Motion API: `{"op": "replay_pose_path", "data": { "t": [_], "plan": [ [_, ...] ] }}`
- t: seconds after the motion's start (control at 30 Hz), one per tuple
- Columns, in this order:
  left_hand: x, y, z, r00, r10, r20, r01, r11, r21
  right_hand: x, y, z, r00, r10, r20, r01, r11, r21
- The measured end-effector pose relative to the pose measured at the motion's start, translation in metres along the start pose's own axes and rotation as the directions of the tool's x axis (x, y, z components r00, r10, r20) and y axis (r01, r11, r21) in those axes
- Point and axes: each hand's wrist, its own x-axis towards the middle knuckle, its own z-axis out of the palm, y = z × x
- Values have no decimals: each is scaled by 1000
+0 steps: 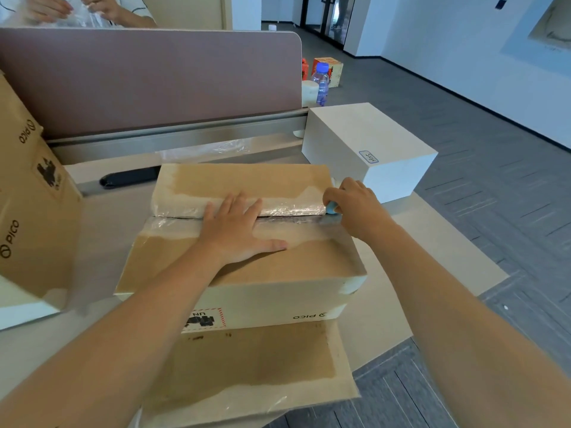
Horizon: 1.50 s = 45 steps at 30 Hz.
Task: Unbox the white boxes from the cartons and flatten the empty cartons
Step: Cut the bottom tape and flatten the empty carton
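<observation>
I see a closed carton (241, 242) in the middle of the counter (102, 230), sitting on a flattened carton (247, 366) that overhangs the near edge. Clear tape (290, 208) runs along its top seam. My left hand (238, 233) lies flat on the carton's top, fingers spread across the seam. My right hand (355, 205) is curled round a small blue cutter (332, 208) at the right end of the seam, its tip touching the tape.

A white box (367, 146) with a small label on top stands just beyond the carton's right far corner, near the right hand. Another carton (31, 211) leans at the left edge of the view. Behind the counter a divider (148, 78) rises, and a water bottle (320, 83) stands past its right end. Another person's hands (74, 7) show above the divider, handling clear plastic.
</observation>
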Motion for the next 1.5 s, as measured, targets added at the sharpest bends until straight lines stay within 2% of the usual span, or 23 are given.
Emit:
{"op": "replay_pose_path", "data": {
  "t": [0.17,0.23,0.3,0.4,0.57,0.87,1.2,1.3,1.4,1.43,1.5],
  "plan": [
    [1,9,-8,999,-38,37,38,999,3,1,8,0,1000,-13,26,12,999,46],
    [4,18,-11,999,-44,-8,44,999,10,2,11,-1,999,-10,32,8,998,64],
    [8,33,-11,998,17,-55,-18,1000,-21,3,12,-3,999,-11,40,8,997,71],
    [15,53,-4,991,130,-21,-131,990,-61,3,13,-5,998,-35,45,32,998,49],
    [20,53,4,992,126,4,-126,992,-31,4,19,-5,994,-95,63,93,995,38],
    [22,52,7,991,134,19,-134,991,-7,6,30,-9,987,-123,104,118,991,57],
    [20,54,5,989,144,-36,-145,988,-47,-3,42,-5,998,-13,64,2,987,160],
    [16,55,-3,980,175,-99,-190,966,-174,-8,47,-10,992,127,-17,-113,931,348],
    [10,43,-16,976,160,-145,-202,914,-351,-16,35,-20,967,217,-135,-120,853,508],
    [7,36,-20,981,156,-119,-188,918,-350,-19,25,-22,959,234,-159,-111,827,551],
    [4,19,-25,980,168,-111,-190,952,-241,-26,1,-21,948,273,-165,-113,769,629]
  ]
}}
